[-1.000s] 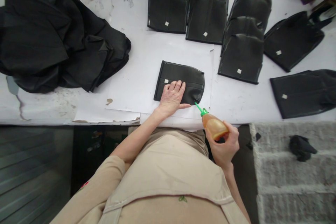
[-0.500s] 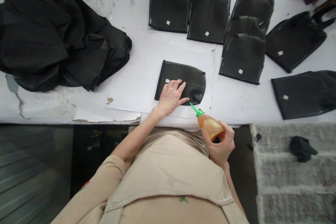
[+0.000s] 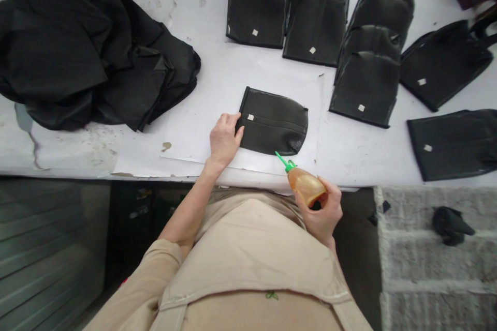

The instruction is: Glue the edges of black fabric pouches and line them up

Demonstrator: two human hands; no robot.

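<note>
A flat black leather-like piece (image 3: 272, 126) with one rounded end and a small white tag lies on the white tabletop in front of me. My left hand (image 3: 225, 140) rests at its straight left edge, thumb and forefinger apart and touching the edge area. In my right hand (image 3: 324, 209) is a squeeze bottle (image 3: 305, 186) of amber liquid, tilted. Its green nozzle points up and left, the tip near the lower edge of the black piece; I cannot tell whether it touches.
Several similar black pieces (image 3: 363, 85), some overlapped, lie at the back and right. A heap of black material (image 3: 128, 72) covers the left side. The table's front edge runs just before my apron (image 3: 248, 248). A grey textured surface (image 3: 419, 269) is at lower right.
My left hand has slid left from the middle of the black piece to its straight edge. The bottle's tip has shifted slightly left along the lower edge.
</note>
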